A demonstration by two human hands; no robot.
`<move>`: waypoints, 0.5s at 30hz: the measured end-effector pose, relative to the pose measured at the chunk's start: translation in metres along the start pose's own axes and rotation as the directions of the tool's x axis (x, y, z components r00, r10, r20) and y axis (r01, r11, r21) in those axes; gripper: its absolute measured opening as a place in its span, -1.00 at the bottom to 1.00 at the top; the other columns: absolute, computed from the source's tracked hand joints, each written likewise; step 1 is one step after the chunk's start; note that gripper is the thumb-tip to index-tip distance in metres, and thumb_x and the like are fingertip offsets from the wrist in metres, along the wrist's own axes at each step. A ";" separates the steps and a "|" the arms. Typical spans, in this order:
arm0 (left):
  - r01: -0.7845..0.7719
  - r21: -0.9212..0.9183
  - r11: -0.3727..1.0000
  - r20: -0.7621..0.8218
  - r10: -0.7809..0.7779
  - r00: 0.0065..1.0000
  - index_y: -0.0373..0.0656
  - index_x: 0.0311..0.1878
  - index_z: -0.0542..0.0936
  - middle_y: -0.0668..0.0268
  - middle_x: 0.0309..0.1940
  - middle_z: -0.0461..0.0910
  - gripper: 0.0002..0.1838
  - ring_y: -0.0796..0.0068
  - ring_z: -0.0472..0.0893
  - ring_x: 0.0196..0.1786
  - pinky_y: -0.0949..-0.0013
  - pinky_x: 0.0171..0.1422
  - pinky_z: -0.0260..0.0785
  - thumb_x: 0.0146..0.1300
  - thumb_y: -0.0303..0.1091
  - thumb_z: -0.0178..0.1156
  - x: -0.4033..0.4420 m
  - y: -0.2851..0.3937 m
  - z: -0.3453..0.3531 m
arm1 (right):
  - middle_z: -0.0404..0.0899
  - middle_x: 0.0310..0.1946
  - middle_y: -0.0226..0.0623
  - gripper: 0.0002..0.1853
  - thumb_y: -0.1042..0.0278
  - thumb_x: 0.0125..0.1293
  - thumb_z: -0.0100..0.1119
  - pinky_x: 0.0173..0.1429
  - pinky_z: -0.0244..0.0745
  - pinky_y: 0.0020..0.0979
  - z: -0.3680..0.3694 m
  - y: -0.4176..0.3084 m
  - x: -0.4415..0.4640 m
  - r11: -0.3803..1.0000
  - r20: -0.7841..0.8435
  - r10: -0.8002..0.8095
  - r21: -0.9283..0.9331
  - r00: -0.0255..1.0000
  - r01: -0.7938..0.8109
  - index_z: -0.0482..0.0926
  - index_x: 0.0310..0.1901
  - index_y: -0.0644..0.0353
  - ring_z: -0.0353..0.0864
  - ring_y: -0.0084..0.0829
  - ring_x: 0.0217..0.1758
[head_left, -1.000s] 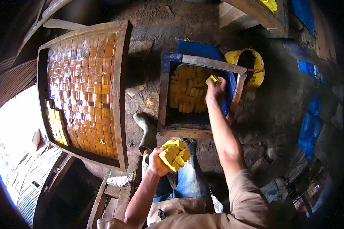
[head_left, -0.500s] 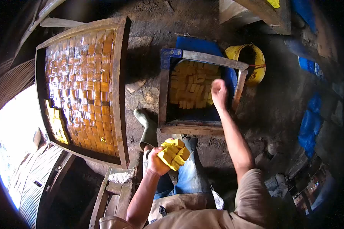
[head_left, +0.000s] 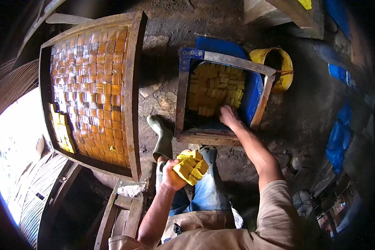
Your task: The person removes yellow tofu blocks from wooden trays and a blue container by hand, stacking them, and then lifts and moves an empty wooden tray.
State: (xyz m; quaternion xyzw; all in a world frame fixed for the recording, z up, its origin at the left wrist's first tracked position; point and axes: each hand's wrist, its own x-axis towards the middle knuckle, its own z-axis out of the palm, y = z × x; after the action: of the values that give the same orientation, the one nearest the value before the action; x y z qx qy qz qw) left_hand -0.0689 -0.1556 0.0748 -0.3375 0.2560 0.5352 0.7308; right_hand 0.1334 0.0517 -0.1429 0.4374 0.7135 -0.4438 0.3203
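Note:
My left hand (head_left: 173, 176) is wrapped round a cluster of yellow tofu blocks (head_left: 191, 167), held above my lap. My right hand (head_left: 230, 116) reaches down inside a wood-framed vat with a blue lining (head_left: 257, 89). Its fingers are curled together by the lower edge of more tofu blocks (head_left: 214, 85) lying packed in the vat. The fingertips point away from me, and whatever they hold is hidden.
A wood-framed woven bamboo tray (head_left: 93, 83), wet and shiny, stands at the left with tofu pieces (head_left: 61, 131) along its near-left edge. A yellow bucket (head_left: 286, 79) stands beyond the vat's right corner. My boot (head_left: 162, 139) is beside the vat.
My right hand has moved down and left, from over the vat's right side to low inside it. The left hand keeps its hold on the tofu blocks. The view has shifted slightly.

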 end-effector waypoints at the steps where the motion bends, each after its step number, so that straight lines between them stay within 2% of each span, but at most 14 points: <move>1: -0.003 0.004 1.000 -0.020 0.003 1.000 -0.13 0.25 0.40 0.11 0.15 0.52 -0.38 0.06 0.51 0.19 -0.01 0.30 0.35 0.12 -0.09 0.18 0.000 0.000 -0.001 | 0.42 0.16 0.26 -0.61 0.54 0.15 0.17 0.32 0.38 -0.03 0.001 0.003 0.001 0.999 -0.054 0.021 0.039 0.998 -0.019 0.44 0.05 0.38 0.36 0.18 0.30; 3: -0.005 0.010 1.000 -0.035 0.006 0.999 -0.12 0.25 0.39 0.11 0.15 0.51 -0.38 0.04 0.51 0.19 -0.03 0.30 0.35 0.12 -0.10 0.17 0.001 -0.001 0.000 | 0.46 0.11 0.25 -0.59 0.52 0.12 0.22 0.29 0.39 -0.03 0.006 0.010 0.002 0.992 -0.163 0.071 0.118 0.984 -0.052 0.45 0.04 0.39 0.41 0.19 0.23; 6: 0.005 -0.004 1.000 -0.008 -0.005 1.000 -0.11 0.26 0.38 0.11 0.16 0.50 -0.38 0.02 0.50 0.20 -0.06 0.28 0.36 0.12 -0.11 0.16 -0.001 0.000 0.009 | 0.61 -0.06 0.07 -0.56 0.46 0.08 0.33 0.05 0.57 -0.11 0.017 0.020 0.002 0.971 -0.368 0.154 0.227 0.917 -0.072 0.52 0.05 0.27 0.61 0.01 0.06; 7: -0.028 0.018 0.999 -0.074 0.029 0.997 -0.10 0.24 0.40 0.01 0.16 0.49 -0.35 -0.11 0.53 0.13 -0.24 0.12 0.45 0.09 -0.02 0.17 0.001 -0.002 0.005 | 0.62 -0.08 0.01 -0.60 0.49 0.10 0.31 0.02 0.61 -0.16 0.016 0.023 0.002 0.839 -0.312 0.293 0.538 0.904 -0.086 0.53 0.02 0.24 0.63 -0.07 0.04; 8: -0.024 0.013 1.000 -0.079 0.025 0.997 -0.10 0.24 0.40 0.02 0.16 0.49 -0.35 -0.10 0.53 0.13 -0.23 0.13 0.45 0.09 -0.02 0.18 0.000 -0.003 0.003 | 0.62 -0.10 -0.06 -0.65 0.51 0.13 0.29 -0.02 0.64 -0.21 0.015 0.027 0.001 0.610 -0.213 0.403 0.787 0.890 -0.088 0.54 -0.01 0.21 0.64 -0.14 0.03; 9: -0.022 0.007 1.000 -0.082 0.023 0.996 -0.10 0.24 0.41 0.02 0.16 0.49 -0.35 -0.10 0.52 0.14 -0.23 0.13 0.45 0.09 -0.02 0.18 -0.001 -0.004 0.002 | 0.62 -0.12 -0.12 -0.69 0.53 0.15 0.27 -0.05 0.67 -0.26 0.013 0.031 0.001 0.314 -0.087 0.472 0.946 0.877 -0.075 0.55 -0.03 0.18 0.65 -0.22 0.01; 10: -0.021 0.002 1.000 -0.084 0.022 0.996 -0.10 0.24 0.41 0.03 0.17 0.49 -0.36 -0.10 0.52 0.14 -0.23 0.14 0.44 0.09 -0.02 0.19 0.001 -0.003 0.003 | 0.61 -0.14 -0.16 -0.72 0.54 0.17 0.25 -0.07 0.69 -0.31 0.009 0.028 0.005 0.076 -0.146 0.559 0.989 0.816 0.125 0.55 -0.06 0.18 0.64 -0.27 -0.01; 12: -0.014 0.018 1.000 -0.062 0.015 0.998 -0.10 0.23 0.41 0.06 0.16 0.49 -0.36 -0.06 0.52 0.15 -0.16 0.18 0.43 0.09 -0.03 0.20 0.002 -0.004 0.009 | 0.57 -0.16 -0.21 -0.79 0.54 0.21 0.23 -0.12 0.72 -0.46 0.000 0.007 0.021 -0.336 -0.124 0.714 0.802 0.689 0.494 0.52 -0.11 0.24 0.63 -0.34 -0.10; 13: -0.012 0.015 1.000 -0.052 0.013 0.999 -0.09 0.23 0.41 0.06 0.16 0.49 -0.36 -0.05 0.52 0.15 -0.15 0.19 0.42 0.08 -0.03 0.20 0.003 -0.005 0.011 | 0.54 -0.16 -0.21 -0.81 0.52 0.23 0.24 -0.16 0.72 -0.57 -0.006 -0.002 0.031 -0.461 -0.080 0.774 0.609 0.628 0.646 0.49 -0.14 0.31 0.63 -0.35 -0.17; 14: -0.012 0.014 1.000 -0.040 0.012 0.999 -0.09 0.23 0.41 0.07 0.16 0.50 -0.36 -0.04 0.52 0.15 -0.13 0.20 0.42 0.08 -0.03 0.21 0.004 -0.006 0.012 | 0.53 -0.12 -0.23 -0.78 0.49 0.24 0.26 -0.17 0.71 -0.54 -0.022 0.002 0.041 -0.586 0.019 0.744 0.497 0.668 0.640 0.48 -0.11 0.27 0.62 -0.36 -0.18; 15: -0.002 0.004 1.000 -0.049 0.002 0.999 -0.09 0.24 0.41 0.08 0.15 0.50 -0.35 -0.02 0.53 0.15 -0.10 0.24 0.39 0.07 -0.04 0.21 0.004 -0.007 0.011 | 0.55 -0.15 -0.25 -0.83 0.46 0.26 0.24 -0.14 0.71 -0.51 -0.034 0.003 0.053 -0.642 0.075 0.732 0.411 0.677 0.648 0.52 -0.14 0.20 0.61 -0.36 -0.13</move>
State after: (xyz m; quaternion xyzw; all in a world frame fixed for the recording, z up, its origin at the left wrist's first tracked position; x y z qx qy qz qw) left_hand -0.0612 -0.1460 0.0801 -0.3489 0.2752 0.5271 0.7244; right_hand 0.1120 0.1009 -0.1749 0.6203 -0.2001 -0.5144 -0.5573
